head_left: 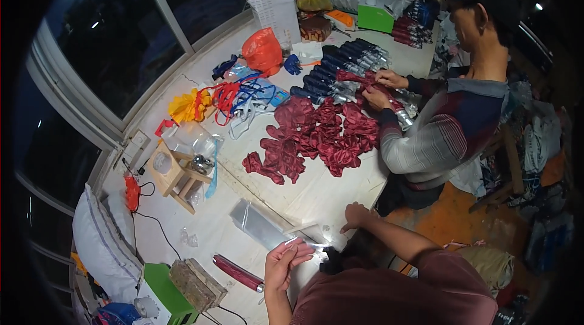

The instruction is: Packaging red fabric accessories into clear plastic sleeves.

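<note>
Near the front of the table my left hand [285,262] is closed, pinching a thin clear plastic sleeve [313,244]. A stack of clear plastic sleeves [258,223] lies just beyond it. My right hand [356,215] is at the table's edge, thumb and fingers apart, with nothing seen in it. To the left of my left hand rests a rolled maroon folding umbrella [238,271]. Beyond both hands spreads a heap of loose maroon umbrellas [316,133]. On the right, a co-worker's hands [382,89] grip another maroon umbrella [359,77].
Dark blue rolled umbrellas [328,66] lie in a row at the back. A wooden stand [176,173], colored straps [234,100] and a red bag [263,51] sit along the window side. At front left are a green machine [163,294], a block [198,285] and cables.
</note>
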### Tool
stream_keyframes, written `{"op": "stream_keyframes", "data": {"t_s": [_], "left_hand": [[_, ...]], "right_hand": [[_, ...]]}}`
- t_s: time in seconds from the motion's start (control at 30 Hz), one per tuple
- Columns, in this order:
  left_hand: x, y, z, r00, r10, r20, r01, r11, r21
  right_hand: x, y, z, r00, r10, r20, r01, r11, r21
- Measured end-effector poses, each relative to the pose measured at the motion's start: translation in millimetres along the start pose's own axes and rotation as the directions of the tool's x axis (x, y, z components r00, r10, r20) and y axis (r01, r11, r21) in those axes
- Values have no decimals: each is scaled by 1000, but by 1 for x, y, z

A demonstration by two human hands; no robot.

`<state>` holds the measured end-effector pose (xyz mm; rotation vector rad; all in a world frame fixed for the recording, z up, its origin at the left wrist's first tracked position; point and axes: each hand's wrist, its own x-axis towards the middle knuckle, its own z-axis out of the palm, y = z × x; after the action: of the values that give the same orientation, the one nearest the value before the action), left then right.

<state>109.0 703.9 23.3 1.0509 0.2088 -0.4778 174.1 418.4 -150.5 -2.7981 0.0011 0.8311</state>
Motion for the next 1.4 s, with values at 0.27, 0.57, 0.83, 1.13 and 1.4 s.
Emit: {"op": "stream_keyframes", "data": {"t_s": [0.27, 0.57, 0.83, 1.13, 1.4], "left_hand": [[-4, 1, -1, 999, -42, -16, 42, 999, 14], [-2, -4, -20, 995, 69, -72, -71, 997, -31], [-5, 6, -20, 979, 97, -177, -101, 995, -11], [-5, -3, -45, 968, 238, -85, -242, 969, -51], [2, 6, -81, 861, 298, -412, -258, 954, 150]], "right_hand": [[2, 3, 6, 993, 11, 115, -18, 998, 65], [-13, -12, -5, 987, 133, 94, -141, 986, 90], [15, 5, 28, 997, 5, 79, -8, 1000, 29], [10, -3, 1, 991, 49, 124, -47, 999, -18], [-9, -13, -12, 987, 107, 116, -111, 993, 29]]}}
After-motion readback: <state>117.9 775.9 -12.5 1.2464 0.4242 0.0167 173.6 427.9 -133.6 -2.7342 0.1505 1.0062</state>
